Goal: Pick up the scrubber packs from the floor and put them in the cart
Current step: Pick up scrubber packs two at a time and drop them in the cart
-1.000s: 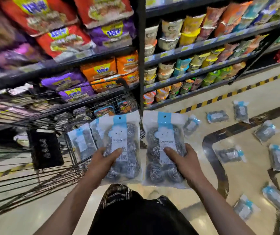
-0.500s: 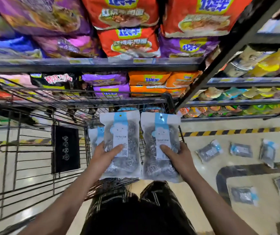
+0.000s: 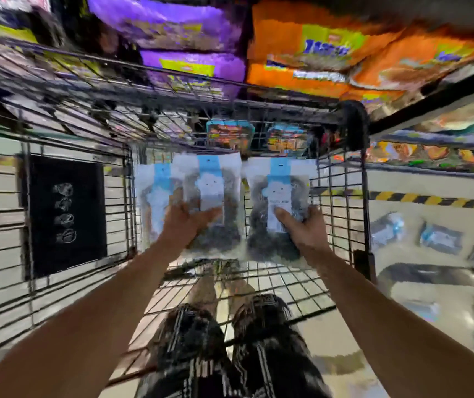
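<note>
1. Two clear plastic scrubber packs with blue-and-white header cards hang over the black wire cart [image 3: 342, 214] in the head view: your left hand [image 3: 185, 225] pinches one pack [image 3: 215, 196], your right hand [image 3: 306, 228] pinches the other [image 3: 280, 202].
2. They look light, soft and crinkly; hold the lower edge firmly, since the film may slip.
3. More packs [image 3: 441, 238] lie on the floor at right.

Pale glossy floor [image 3: 402, 285] (hazard-striped along the shelving) carries scattered scrubber packs [image 3: 441, 239].
</note>
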The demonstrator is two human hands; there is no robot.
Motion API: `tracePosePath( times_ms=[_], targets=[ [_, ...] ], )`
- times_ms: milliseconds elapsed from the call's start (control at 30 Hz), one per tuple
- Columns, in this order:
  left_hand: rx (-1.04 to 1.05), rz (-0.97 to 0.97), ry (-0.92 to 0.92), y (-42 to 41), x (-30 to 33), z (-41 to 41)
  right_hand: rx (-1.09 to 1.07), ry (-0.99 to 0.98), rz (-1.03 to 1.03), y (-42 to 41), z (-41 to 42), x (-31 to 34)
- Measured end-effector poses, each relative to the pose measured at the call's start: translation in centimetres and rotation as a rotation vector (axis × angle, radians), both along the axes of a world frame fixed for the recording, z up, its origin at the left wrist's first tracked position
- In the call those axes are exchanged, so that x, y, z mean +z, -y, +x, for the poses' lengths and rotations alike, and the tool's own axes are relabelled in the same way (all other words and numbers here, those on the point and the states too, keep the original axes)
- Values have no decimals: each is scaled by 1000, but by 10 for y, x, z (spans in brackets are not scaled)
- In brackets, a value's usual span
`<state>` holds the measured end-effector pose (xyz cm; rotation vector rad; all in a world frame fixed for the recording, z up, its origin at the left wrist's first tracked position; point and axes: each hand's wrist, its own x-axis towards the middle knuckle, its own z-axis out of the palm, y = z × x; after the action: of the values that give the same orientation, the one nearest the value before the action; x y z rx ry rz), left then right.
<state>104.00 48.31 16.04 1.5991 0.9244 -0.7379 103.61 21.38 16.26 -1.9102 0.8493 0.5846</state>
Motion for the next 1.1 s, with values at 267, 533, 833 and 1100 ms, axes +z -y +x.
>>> tracePosePath(
  times_ms=[267,533,833,1100],
  targets=[
    [-88,22,28,-6,-86,-17,43,-147,-116,1,-15,-87],
    [-129,108,21,-8,-81,-17,157,-294,-293,-2,-10,-80],
    [-396,279,-22,-28,71,5,281,-165,-433,-22,-4,58],
    [-856,679,282,-50,176,-4,539,170,-646,-47,-25,167]
  ],
)
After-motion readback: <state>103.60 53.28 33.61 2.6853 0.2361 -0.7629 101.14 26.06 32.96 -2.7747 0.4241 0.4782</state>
